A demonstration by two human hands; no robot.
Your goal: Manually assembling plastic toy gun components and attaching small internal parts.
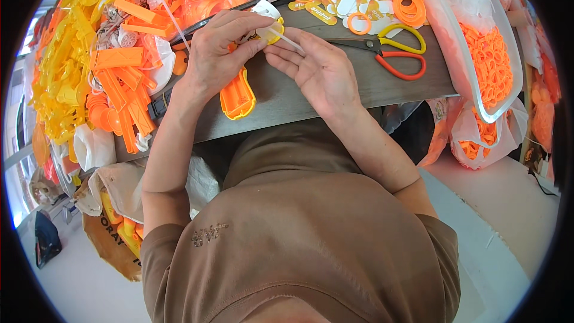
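Close together over the grey table (388, 87), both my hands work on a small yellow-and-white plastic part (274, 31). My left hand (218, 48) is closed, pinching it between thumb and forefinger. A thin white tube (291, 42) runs from the part to my right hand (323, 75), whose fingers are curled and closed around it. A white cylindrical piece (265, 9) shows just above my left fingertips; whether it is joined to the part I cannot tell. Below my left hand, an orange-and-yellow hollow shell (238, 96) lies near the table's front edge.
Scissors (400, 54) with yellow and red handles lie to the right, beside orange rings (408, 3) and flat labels (321, 13). Orange pieces (128, 84) and yellow parts (66, 66) are heaped at left. A clear bin (487, 110) of small orange rings stands at right.
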